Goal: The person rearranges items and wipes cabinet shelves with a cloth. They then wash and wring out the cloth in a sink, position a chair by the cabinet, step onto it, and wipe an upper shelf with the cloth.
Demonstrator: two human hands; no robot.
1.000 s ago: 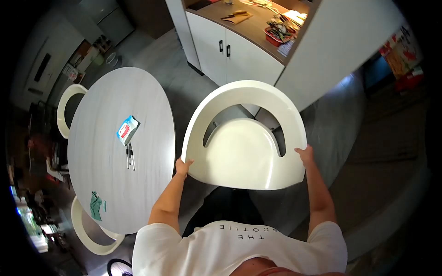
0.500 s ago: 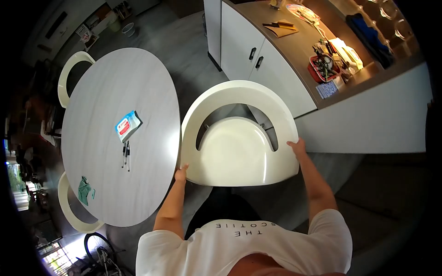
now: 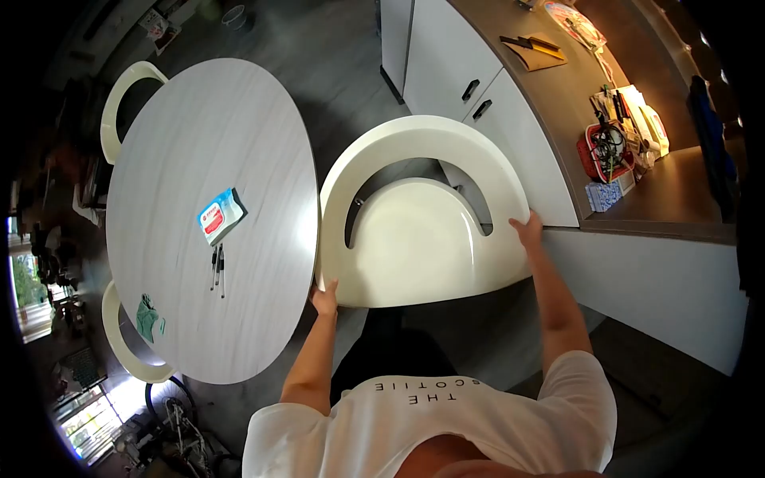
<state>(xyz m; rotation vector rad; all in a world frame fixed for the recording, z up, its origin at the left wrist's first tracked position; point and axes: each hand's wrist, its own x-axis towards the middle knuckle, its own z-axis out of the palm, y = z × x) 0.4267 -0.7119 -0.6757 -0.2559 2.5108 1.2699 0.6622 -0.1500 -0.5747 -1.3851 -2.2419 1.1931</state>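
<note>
A cream-white moulded chair (image 3: 414, 239) with a curved, cut-out back stands in front of me, its seat facing my body. At its left front corner, my left hand (image 3: 324, 298) grips the edge, close to the rim of the oval table. My right hand (image 3: 527, 229) is closed on the chair's right armrest, thumb on top and the other fingers hidden over the outer side. The chair's left side lies right against the edge of the oval table (image 3: 263, 143); whether they touch I cannot tell.
On the table lie a pack of wipes (image 3: 221, 217), several pens (image 3: 217, 271) and a green cloth (image 3: 147, 319). Two more white chairs (image 3: 111, 103) stand at its far side. White cabinets (image 3: 446, 64) carry a brown counter with a red basket (image 3: 594, 151). A bicycle (image 3: 179, 414) is at lower left.
The chair and both hands have shifted slightly forward and to the right in view. My view has also turned a little, so the cabinet sits further right. Both hands keep their hold.
</note>
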